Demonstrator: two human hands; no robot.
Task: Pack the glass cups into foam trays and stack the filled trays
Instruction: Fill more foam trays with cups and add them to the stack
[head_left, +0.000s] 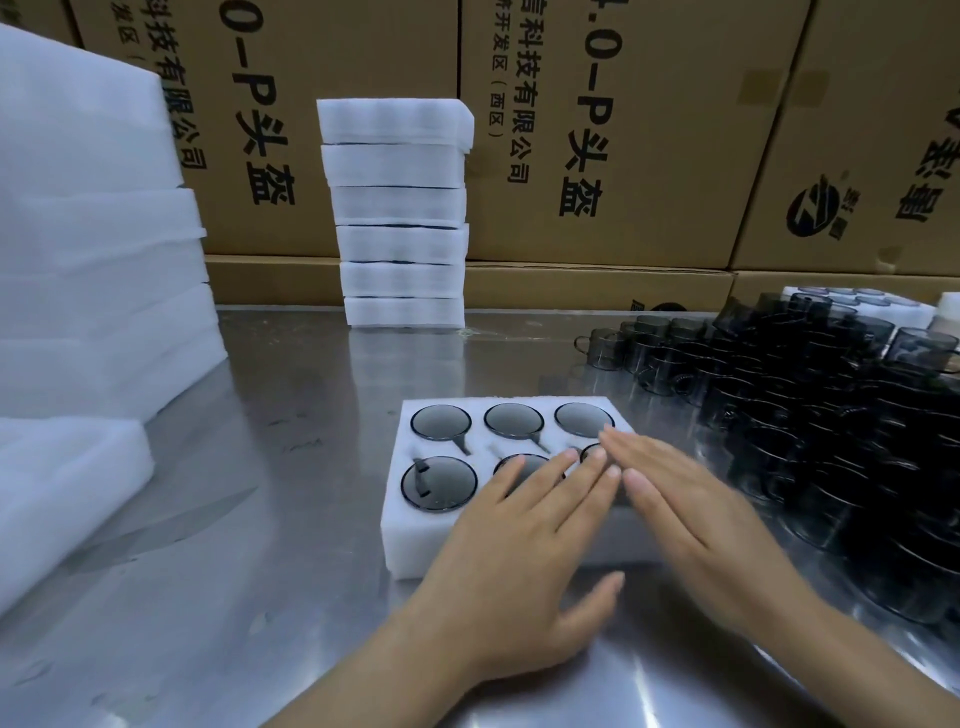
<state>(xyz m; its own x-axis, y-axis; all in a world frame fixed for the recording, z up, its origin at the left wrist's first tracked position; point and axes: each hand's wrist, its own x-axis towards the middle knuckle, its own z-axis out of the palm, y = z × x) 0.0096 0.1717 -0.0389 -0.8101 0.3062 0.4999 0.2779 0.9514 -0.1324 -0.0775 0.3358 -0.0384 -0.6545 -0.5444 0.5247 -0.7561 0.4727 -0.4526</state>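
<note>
White foam tray (400, 525) on steel worktop (249, 519), six round pockets filled with smoky glass cups (440, 422), beneath flat, released left hand (511, 561) and right hand (691, 514).

Packing warehouse: stacked cartons (613, 130), foam trays (400, 208)

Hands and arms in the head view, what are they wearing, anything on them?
Nothing is worn. The left hand and right hand are bare, with no gloves, rings or watch visible. Both forearms are bare to the frame edge, no sleeves. Fingernails are short and unpainted.
</note>
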